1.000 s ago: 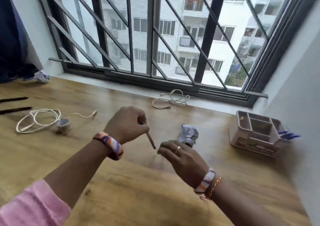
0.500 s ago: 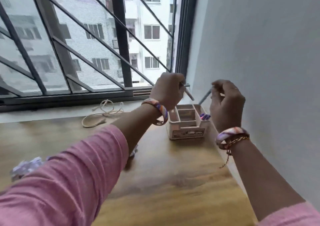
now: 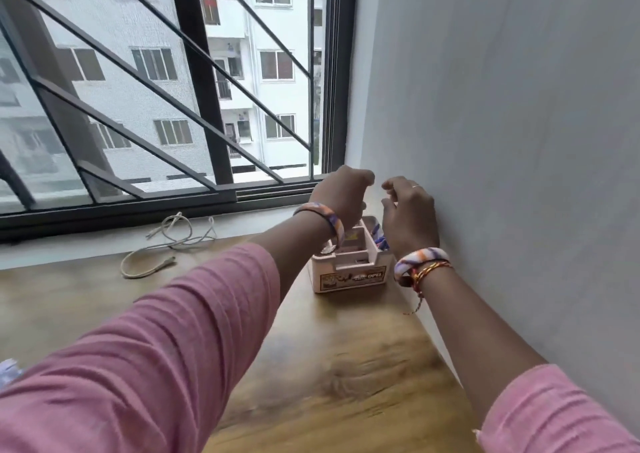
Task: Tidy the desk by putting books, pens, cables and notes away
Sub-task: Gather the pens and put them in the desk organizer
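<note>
The small pale-pink plastic desk organiser with open compartments [image 3: 349, 262] stands on the wooden desk top [image 3: 346, 366], close against the grey wall, and blue pens [image 3: 380, 241] lean in its right-hand compartment. Both hands hang just above it. The left hand [image 3: 341, 196] is curled into a loose fist over the back of the organiser; whether its fingers pinch anything I cannot tell, since they face away from the camera. The right hand [image 3: 408, 217] hovers over the pen compartment with its fingers bent and a little spread, nothing visible between them.

The step in hand looks like dropping pens into the organiser, and it seems about finished. What is left lies well apart to the left: a cream-coloured looped cable [image 3: 166, 244] sprawls by the window sill, partly on the desk. The next move probably calls for lifting both hands away and reaching left to gather that cable into a coil. A scrap of crumpled paper [image 3: 8, 374] shows at the far left edge
</note>
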Action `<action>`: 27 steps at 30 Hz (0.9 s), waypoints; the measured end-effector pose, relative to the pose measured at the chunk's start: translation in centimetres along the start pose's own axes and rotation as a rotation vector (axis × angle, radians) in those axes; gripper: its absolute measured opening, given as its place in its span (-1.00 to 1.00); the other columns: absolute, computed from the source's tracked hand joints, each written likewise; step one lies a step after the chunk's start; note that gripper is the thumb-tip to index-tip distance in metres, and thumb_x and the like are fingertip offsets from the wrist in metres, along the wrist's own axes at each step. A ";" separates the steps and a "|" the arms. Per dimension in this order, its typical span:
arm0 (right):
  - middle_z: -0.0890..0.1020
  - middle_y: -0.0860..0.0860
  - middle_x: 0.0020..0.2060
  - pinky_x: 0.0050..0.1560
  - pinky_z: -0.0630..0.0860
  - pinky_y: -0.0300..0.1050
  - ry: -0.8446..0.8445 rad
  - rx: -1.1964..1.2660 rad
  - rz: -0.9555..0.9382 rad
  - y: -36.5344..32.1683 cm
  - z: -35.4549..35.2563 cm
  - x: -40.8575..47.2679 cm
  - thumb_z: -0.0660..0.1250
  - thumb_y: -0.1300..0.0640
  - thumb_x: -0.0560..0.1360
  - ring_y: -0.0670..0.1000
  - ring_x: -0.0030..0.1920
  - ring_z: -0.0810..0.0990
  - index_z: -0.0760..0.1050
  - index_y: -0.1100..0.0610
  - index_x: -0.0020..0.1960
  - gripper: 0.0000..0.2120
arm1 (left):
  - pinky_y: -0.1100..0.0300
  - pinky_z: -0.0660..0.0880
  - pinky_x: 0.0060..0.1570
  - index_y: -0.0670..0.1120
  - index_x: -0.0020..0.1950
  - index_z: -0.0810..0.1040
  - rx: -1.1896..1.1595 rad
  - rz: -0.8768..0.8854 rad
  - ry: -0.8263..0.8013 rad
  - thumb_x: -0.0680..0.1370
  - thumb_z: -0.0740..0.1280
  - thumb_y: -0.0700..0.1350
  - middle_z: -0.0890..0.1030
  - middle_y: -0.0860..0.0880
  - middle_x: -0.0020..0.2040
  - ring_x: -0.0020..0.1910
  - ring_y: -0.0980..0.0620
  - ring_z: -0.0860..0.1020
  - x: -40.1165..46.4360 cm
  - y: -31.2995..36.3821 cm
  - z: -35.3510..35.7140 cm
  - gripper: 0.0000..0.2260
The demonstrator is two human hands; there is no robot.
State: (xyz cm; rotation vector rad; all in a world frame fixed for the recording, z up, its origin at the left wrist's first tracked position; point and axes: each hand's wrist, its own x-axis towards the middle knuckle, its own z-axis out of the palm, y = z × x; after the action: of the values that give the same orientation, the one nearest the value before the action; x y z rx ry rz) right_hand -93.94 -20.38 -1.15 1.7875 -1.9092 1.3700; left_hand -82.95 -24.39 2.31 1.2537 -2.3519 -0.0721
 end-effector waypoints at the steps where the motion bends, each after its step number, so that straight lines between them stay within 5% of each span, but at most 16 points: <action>1: 0.62 0.23 0.02 0.03 0.48 -0.09 0.021 0.004 -0.032 -0.3 -0.1 -0.3 0.28 0.39 0.47 0.20 0.03 0.58 0.53 0.30 0.11 -0.77 | -0.01 0.55 0.01 -0.11 0.16 0.55 -0.007 0.009 0.038 0.48 0.32 -0.27 0.62 -0.17 0.03 0.00 -0.16 0.59 -0.6 -0.4 -0.6 -0.74; 8: 0.66 0.20 -0.18 -0.11 0.44 -0.24 0.020 0.162 -0.288 -7.0 0.2 -3.6 0.36 0.40 0.41 0.16 -0.19 0.63 0.57 0.29 -0.05 -0.87 | 0.03 0.56 -0.19 -0.13 -0.08 0.65 -0.009 -0.024 0.248 0.45 0.34 -0.23 0.68 -0.13 -0.19 -0.22 -0.13 0.61 -10.9 -4.7 -7.0 -0.88; 12: 0.63 0.16 -0.23 -0.20 0.35 -0.23 -0.110 0.325 -0.466 -14.0 1.9 -7.0 0.30 0.41 0.39 0.16 -0.26 0.60 0.55 0.26 -0.08 -0.86 | 0.17 0.52 -0.21 -0.11 -0.11 0.66 0.025 -0.227 0.309 0.42 0.37 -0.23 0.68 -0.08 -0.25 -0.27 -0.08 0.61 -18.6 -8.3 -10.8 -0.90; 21: 0.63 0.11 -0.18 -0.33 0.55 0.02 -0.459 0.688 -0.734 -30.7 7.2 -16.1 0.25 0.30 0.42 0.16 -0.24 0.59 0.55 0.20 -0.08 -0.86 | 0.32 0.39 -0.24 -0.10 -0.10 0.66 0.141 -0.792 0.463 0.43 0.41 -0.20 0.65 0.01 -0.25 -0.31 0.12 0.50 -37.0 -15.6 -18.2 -0.92; 27: 0.63 0.10 -0.13 -0.31 0.56 0.01 -0.652 0.799 -0.893 -43.9 10.8 -22.9 0.27 0.29 0.45 0.14 -0.24 0.61 0.56 0.19 -0.03 -0.85 | 0.16 0.51 -0.21 -0.10 -0.16 0.67 0.275 -1.087 0.550 0.42 0.42 -0.21 0.67 -0.06 -0.27 -0.27 -0.03 0.58 -50.3 -22.0 -25.7 -0.95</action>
State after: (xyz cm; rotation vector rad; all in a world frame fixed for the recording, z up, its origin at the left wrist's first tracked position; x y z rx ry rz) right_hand -45.46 -5.53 -1.52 3.1667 -0.3799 1.3102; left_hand -31.29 7.28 0.31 2.1971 -1.0564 0.2269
